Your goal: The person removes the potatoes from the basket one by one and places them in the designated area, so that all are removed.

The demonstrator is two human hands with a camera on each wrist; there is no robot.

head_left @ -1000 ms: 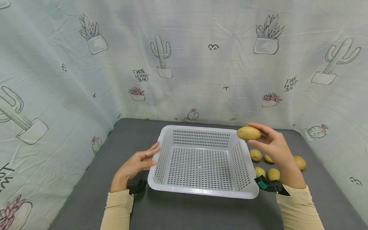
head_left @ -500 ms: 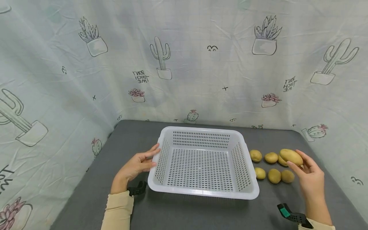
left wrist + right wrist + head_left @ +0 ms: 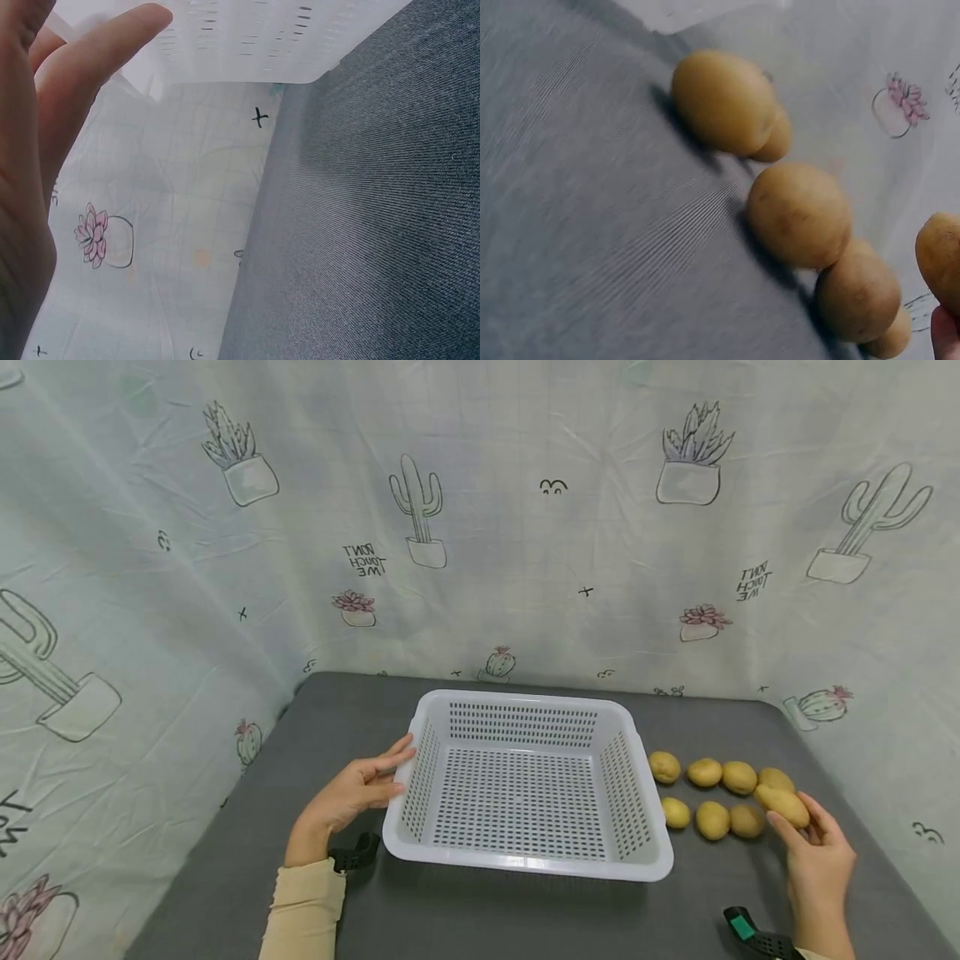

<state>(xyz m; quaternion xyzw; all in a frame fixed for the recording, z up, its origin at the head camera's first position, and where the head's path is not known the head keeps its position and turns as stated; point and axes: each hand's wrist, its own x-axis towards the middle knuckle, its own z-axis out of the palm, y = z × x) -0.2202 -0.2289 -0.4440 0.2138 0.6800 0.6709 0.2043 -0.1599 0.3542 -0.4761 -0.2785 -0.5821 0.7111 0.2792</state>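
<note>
A white perforated plastic basket (image 3: 525, 863) sits on the grey cloth, with nothing inside it. My left hand (image 3: 348, 795) rests against its left rim, fingers extended; the left wrist view shows one straight finger (image 3: 112, 49) by the basket's side wall (image 3: 247, 45). My right hand (image 3: 821, 856) pinches an elongated yellow potato (image 3: 782, 806) between thumb and fingers at the right end of two rows of potatoes. That potato (image 3: 941, 259) shows at the right edge of the right wrist view, with a fingertip (image 3: 945, 334) on it.
Several potatoes lie right of the basket: a back row from one by the rim (image 3: 664, 767) to the farthest (image 3: 776, 778), and a front row ending in a darker potato (image 3: 747, 821). A cactus-print curtain (image 3: 480, 527) hangs around the grey surface (image 3: 517, 918).
My right hand has carried the potato from over the basket's right rim to the right, then down and closer to the front row's end. The left hand and basket stay put.
</note>
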